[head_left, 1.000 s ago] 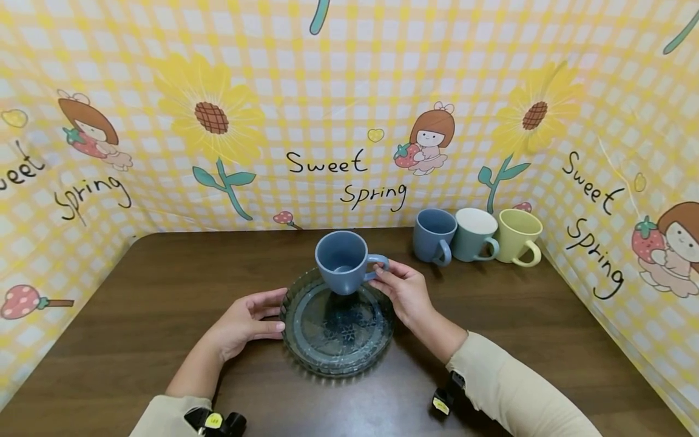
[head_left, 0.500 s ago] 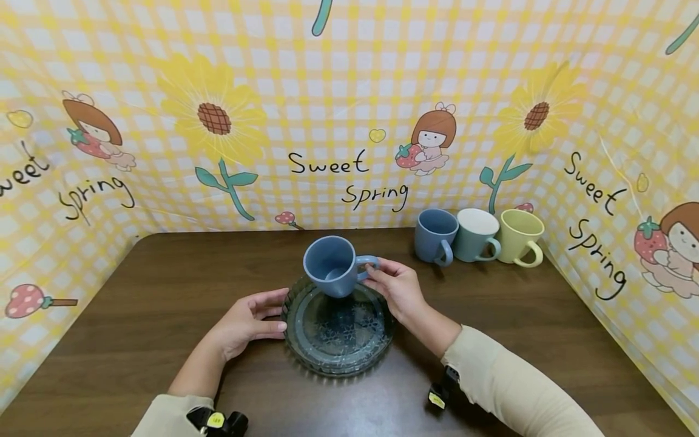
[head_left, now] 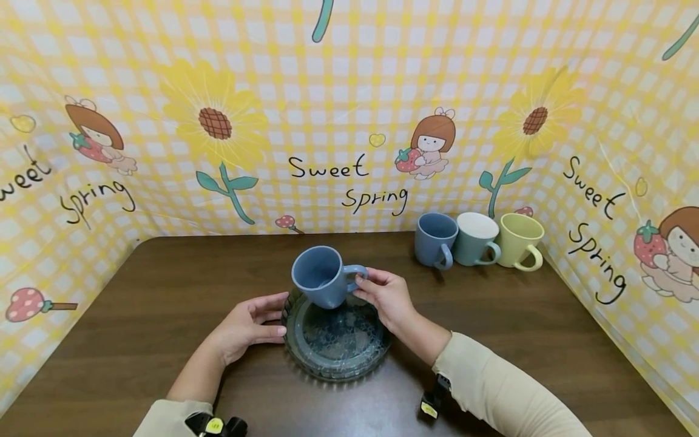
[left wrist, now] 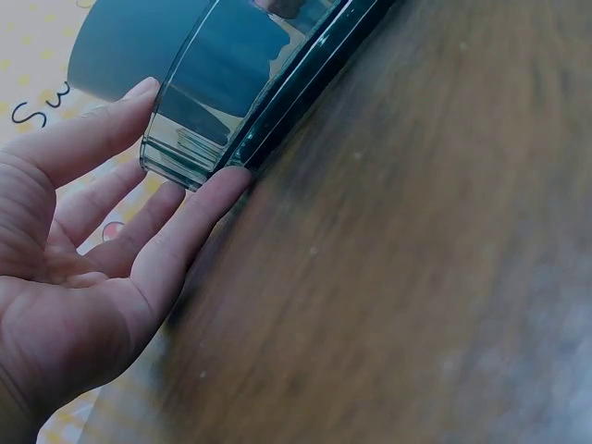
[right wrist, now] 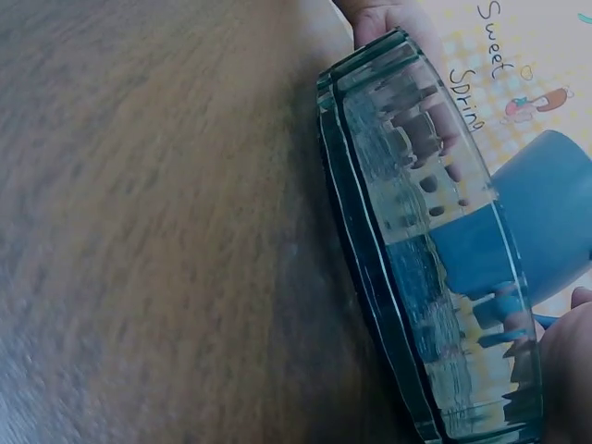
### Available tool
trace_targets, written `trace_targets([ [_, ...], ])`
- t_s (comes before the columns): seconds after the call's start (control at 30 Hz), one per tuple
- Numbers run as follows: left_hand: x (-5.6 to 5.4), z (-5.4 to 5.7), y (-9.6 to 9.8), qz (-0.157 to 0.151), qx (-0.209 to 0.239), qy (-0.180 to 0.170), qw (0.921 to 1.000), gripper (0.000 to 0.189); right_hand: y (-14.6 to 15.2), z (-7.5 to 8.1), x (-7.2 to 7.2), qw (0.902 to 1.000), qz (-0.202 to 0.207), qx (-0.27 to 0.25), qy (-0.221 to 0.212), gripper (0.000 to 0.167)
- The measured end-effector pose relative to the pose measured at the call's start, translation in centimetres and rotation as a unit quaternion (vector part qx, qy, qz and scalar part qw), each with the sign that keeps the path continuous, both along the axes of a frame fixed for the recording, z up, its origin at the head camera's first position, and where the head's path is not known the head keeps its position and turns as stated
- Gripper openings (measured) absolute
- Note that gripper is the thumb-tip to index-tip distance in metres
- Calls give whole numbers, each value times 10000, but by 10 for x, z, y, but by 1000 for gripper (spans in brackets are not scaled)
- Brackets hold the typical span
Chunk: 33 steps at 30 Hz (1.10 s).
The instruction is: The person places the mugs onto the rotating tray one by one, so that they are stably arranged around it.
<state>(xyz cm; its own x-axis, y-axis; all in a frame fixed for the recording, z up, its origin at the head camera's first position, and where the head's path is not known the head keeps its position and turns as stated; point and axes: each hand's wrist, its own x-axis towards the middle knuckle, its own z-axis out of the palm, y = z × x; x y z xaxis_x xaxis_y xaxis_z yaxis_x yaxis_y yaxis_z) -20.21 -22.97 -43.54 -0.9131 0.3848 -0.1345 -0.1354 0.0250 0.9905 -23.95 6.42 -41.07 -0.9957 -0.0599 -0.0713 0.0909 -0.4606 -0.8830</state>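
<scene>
A blue mug is held by its handle between the thumb and fingers of my right hand. It leans over the far left part of a dark-tinted glass dish with a scalloped rim. My left hand lies at the dish's left side, its loosely straight fingers touching the wall. In the left wrist view the thumb is at the rim and a finger reaches the base. Through the clear wall in the right wrist view, the lower part of the mug shows inside the dish's outline.
At the back right stand three mugs in a row: a blue one, a green one with a white inside and a yellow one. A yellow checked cloth walls the brown table at the back and sides.
My right hand has carried the blue mug leftward and a little nearer over the dish. The left hand and the dish have stayed in place.
</scene>
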Motion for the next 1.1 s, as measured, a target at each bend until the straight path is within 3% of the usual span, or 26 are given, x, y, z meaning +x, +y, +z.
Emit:
trace_targets([
  [0.3, 2, -2, -2, 30, 13, 17, 10000, 77, -1, 1, -1, 9984, 204, 482, -224, 33],
  [0.47, 2, -2, -1, 5, 85, 60, 9999, 77, 5, 6, -3, 9945, 328, 958, -281, 31],
  [0.67, 1, -1, 0, 42, 117, 14, 9999, 78, 13, 11, -5, 9847, 358, 1704, -81, 29],
  [0.87, 2, 0, 0, 39, 115, -9, 9999, 79, 21, 12, -6, 9783, 340, 2042, 62, 29],
  [1.1, 2, 0, 1, 61, 82, -24, 9999, 78, 25, 16, -6, 9659, 284, 2516, 536, 27],
])
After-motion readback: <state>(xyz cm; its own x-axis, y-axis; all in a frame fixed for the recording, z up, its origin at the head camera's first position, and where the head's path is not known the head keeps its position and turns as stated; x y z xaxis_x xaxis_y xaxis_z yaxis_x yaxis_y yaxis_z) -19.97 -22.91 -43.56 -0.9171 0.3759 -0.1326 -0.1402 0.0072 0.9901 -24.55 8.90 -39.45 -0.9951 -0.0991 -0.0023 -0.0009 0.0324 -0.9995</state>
